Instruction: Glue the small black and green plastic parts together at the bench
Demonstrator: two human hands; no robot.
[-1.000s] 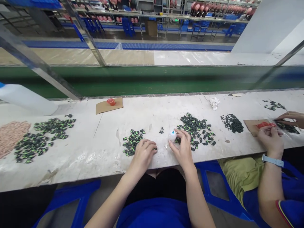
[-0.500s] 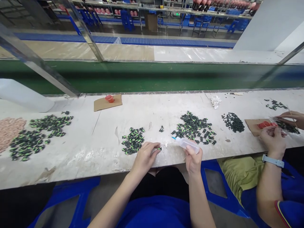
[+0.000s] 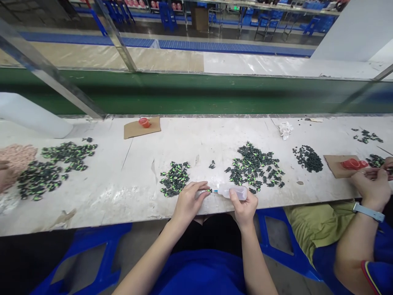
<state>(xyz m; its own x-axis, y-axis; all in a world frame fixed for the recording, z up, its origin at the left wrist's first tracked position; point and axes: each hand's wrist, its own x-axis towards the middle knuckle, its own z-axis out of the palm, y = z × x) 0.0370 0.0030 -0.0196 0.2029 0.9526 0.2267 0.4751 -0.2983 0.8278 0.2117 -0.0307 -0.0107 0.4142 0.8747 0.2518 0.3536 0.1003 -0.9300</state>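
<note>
Between its fingertips my left hand (image 3: 189, 201) pinches a small black and green piece (image 3: 209, 190), just above the white table. My right hand (image 3: 245, 205) is wrapped round a translucent squeeze bottle (image 3: 229, 192), tilted nearly level, whose blue tip is at the piece. A small pile of black and green pieces (image 3: 175, 179) lies beyond and left of my left hand. The larger pile (image 3: 256, 166) spreads beyond my right hand. A few dark pieces (image 3: 212, 164) sit between the two piles.
A red cup (image 3: 144, 122) stands on cardboard (image 3: 132, 130) at the back. At right, a co-worker's hands are near a red container (image 3: 351, 164) and a black pile (image 3: 310, 159). Another person's hand (image 3: 3, 174) is at the left edge by pink pieces (image 3: 18, 157).
My right hand has moved left, bringing the bottle's tip from apart to the piece in my left hand. A hand has appeared at the left edge. The whole view has shifted slightly.
</note>
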